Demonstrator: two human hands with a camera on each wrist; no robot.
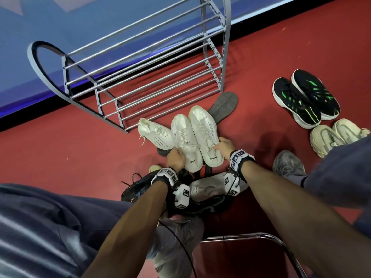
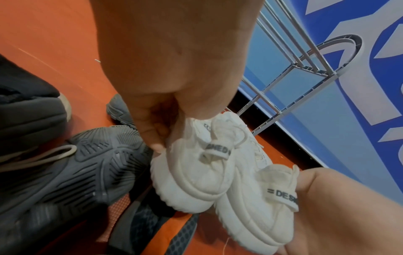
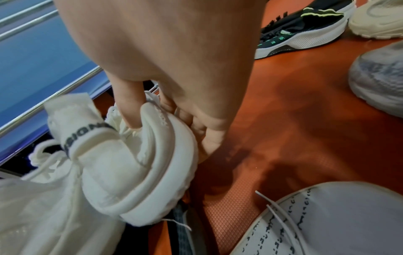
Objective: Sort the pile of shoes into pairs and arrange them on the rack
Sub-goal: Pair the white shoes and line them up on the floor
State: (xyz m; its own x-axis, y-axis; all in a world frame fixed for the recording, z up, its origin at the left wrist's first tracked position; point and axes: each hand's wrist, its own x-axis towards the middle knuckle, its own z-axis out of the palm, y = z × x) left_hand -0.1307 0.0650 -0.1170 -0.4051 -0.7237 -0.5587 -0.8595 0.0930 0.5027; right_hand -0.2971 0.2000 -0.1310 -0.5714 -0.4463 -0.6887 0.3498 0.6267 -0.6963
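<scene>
Two matching white sneakers are held side by side above the pile, toes toward the grey metal rack (image 1: 140, 63). My left hand (image 1: 177, 155) grips the left white sneaker (image 1: 185, 141) at its heel collar. In the left wrist view the left hand (image 2: 161, 138) pinches that sneaker's (image 2: 196, 172) collar. My right hand (image 1: 220, 144) grips the right white sneaker (image 1: 204, 135) by its side near the heel. In the right wrist view the right hand (image 3: 165, 131) has one finger inside the sneaker's (image 3: 135, 172) opening and the others outside. The rack's bars hold nothing.
A third white sneaker (image 1: 154, 133) lies left of the held ones, with a grey upturned sole (image 1: 222, 106) behind. Below my wrists lie a black shoe (image 1: 136, 187) and a white shoe (image 1: 210, 186). A black-green pair (image 1: 305, 97), a cream pair (image 1: 333, 137) and a grey shoe (image 1: 288, 163) stand right.
</scene>
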